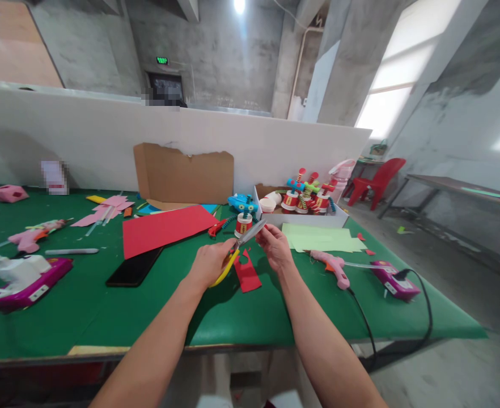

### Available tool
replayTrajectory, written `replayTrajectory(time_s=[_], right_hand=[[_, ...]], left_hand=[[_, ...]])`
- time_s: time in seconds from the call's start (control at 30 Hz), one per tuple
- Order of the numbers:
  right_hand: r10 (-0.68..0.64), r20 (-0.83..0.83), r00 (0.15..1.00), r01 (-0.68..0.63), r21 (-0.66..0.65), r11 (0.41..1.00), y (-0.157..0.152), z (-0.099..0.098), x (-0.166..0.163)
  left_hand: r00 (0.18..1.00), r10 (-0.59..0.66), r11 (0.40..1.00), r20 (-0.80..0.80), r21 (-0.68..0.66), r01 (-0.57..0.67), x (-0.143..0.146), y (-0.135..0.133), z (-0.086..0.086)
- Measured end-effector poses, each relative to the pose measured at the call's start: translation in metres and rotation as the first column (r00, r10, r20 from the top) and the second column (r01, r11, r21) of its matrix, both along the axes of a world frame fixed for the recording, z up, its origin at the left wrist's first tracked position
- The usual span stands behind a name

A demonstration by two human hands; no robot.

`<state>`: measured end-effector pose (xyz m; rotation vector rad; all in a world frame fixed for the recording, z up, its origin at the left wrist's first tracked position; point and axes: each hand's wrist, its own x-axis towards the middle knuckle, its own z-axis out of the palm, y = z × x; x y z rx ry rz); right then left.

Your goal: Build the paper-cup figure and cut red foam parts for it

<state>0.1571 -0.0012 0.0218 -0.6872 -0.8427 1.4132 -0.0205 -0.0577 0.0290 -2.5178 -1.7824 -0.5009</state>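
Observation:
My left hand point(210, 262) is closed on the yellow handles of a pair of scissors point(239, 249), whose grey blades point up and right. My right hand point(275, 245) pinches a small red paper piece at the blade tips. A cut red paper scrap point(247, 275) lies on the green table point(105, 317) just below both hands. A small paper-cup figure point(244, 224) stands right behind the scissors.
A large red sheet point(165, 228), a black phone point(133, 267) and a brown cardboard point(184, 173) lie left of centre. A white box point(309, 215) holds several cup figures. Light green sheets point(322, 238), pink glue guns point(333, 266) and purple power strips point(394, 279) sit right.

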Motion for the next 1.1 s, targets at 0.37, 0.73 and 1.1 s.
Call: replayTrajectory(time_s=[0.37, 0.73, 1.1], right_hand=[[-0.001, 0.004, 1.0, 0.001, 0.017, 1.0, 0.0033, -0.0028, 0.0013], [0.002, -0.006, 1.0, -0.002, 0.012, 1.0, 0.0032, -0.0023, 0.0014], [0.0, -0.002, 1.0, 0.0, 0.022, 1.0, 0.0036, -0.0028, 0.0023]], left_hand=[[1.0, 0.009, 1.0, -0.024, -0.007, -0.009, 0.0007, -0.0015, 0.002], [0.999, 0.011, 1.0, -0.034, -0.012, -0.011, 0.0004, -0.0005, 0.0015], [0.999, 0.012, 1.0, -0.053, 0.003, -0.012, 0.0003, -0.0007, 0.0011]])
